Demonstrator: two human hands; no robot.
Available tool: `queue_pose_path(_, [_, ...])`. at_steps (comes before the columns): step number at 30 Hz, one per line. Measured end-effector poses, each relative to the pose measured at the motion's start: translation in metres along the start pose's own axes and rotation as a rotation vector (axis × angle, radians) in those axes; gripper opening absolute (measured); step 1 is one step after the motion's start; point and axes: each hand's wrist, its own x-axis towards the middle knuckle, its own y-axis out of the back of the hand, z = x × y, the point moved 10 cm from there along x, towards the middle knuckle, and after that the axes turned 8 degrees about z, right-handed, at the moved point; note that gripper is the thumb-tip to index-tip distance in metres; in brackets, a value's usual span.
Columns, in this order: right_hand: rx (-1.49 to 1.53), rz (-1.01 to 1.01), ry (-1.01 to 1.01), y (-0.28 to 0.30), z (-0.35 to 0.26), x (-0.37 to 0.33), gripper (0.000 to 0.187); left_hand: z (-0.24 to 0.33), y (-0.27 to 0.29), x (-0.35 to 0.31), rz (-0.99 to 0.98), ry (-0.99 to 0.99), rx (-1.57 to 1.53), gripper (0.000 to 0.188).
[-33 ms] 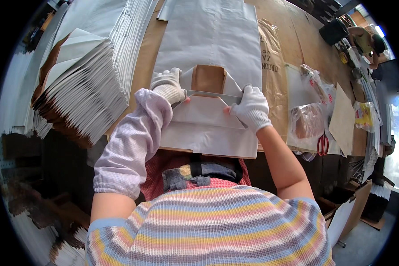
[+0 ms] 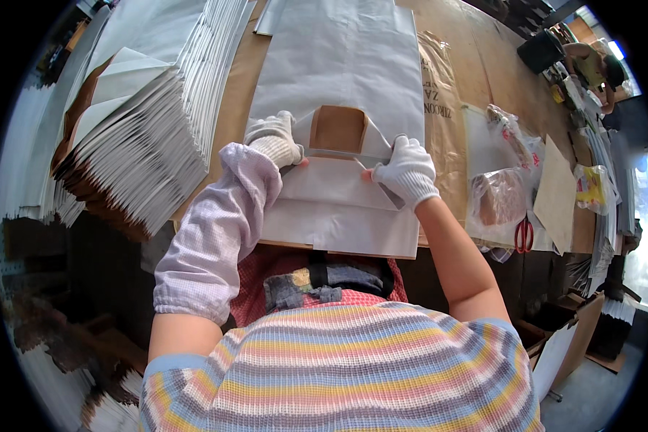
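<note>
A large white paper bag (image 2: pixel 338 223) with a brown inside lies flat before me. Its near end is folded into slanting flaps around a brown rectangular opening (image 2: pixel 338 129). At the left side of the fold is my left hand (image 2: pixel 275 138), in a white knit glove with bare fingertips, closed on the flap's edge. My right hand (image 2: pixel 407 169), gloved alike, grips the opposite corner of the fold, its thumb pressed on the paper. A thin pale band crosses the fold between both hands; its kind is unclear. The fingers under the paper are hidden.
A thick stack of folded white paper bags (image 2: pixel 140 137) stands at the left. On the wooden table (image 2: pixel 482 65) to the right lie clear plastic wrapping (image 2: pixel 498 194), red-handled scissors (image 2: pixel 524 235) and a beige board (image 2: pixel 554 194). Another person (image 2: pixel 594 68) is at the far right.
Both hands keep their places on the fold, the right one shifting very slightly. The thin band between them shows less plainly now.
</note>
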Motion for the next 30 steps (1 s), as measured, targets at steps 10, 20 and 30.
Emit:
queue_pose_path(10, [0.225, 0.396, 0.815, -0.025, -0.031, -0.068, 0.050, 0.021, -0.046, -0.085, 0.187, -0.877, -0.113, 0.081])
queue_pose_path(20, [1.001, 0.170, 0.521, -0.012, -0.015, -0.049, 0.055, 0.006, -0.019, -0.052, 0.134, -0.521, -0.847, 0.065])
queue_pose_path(30, [0.532, 0.378, 0.114, 0.005, 0.050, 0.012, 0.040, -0.090, -0.014, -0.023, -0.019, -0.024, -0.183, 0.030])
